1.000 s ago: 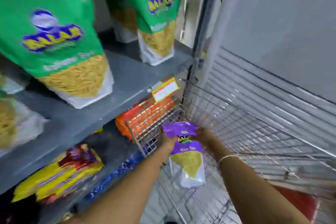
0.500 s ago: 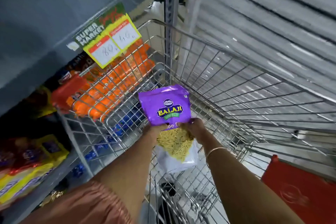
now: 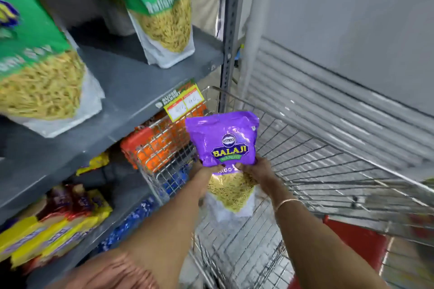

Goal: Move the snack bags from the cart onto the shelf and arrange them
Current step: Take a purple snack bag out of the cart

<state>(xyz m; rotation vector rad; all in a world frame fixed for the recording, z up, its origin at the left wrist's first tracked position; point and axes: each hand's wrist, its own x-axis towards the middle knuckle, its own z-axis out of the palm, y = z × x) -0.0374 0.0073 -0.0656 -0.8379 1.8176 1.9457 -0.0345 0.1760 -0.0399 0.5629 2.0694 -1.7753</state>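
A purple snack bag (image 3: 223, 138) with a clear lower window of yellow sev is held upright above the wire cart (image 3: 305, 159). My left hand (image 3: 204, 171) grips its left side and my right hand (image 3: 257, 169) grips its right side, both at mid-height. The grey shelf (image 3: 131, 98) lies up and to the left. On it stand two green snack bags, one near (image 3: 35, 58) and one further back (image 3: 162, 7).
A yellow price tag (image 3: 184, 104) hangs on the shelf's front edge. Orange packs (image 3: 159, 145) and yellow packs (image 3: 47, 227) fill the lower shelves. A grey upright post (image 3: 231, 30) and a ribbed shutter (image 3: 340, 105) stand behind the cart. A red object (image 3: 352, 241) sits beside it.
The purple bag has risen in both hands from inside the cart to above its rim. The view has tilted up, so the shelf with the green bags shows again.
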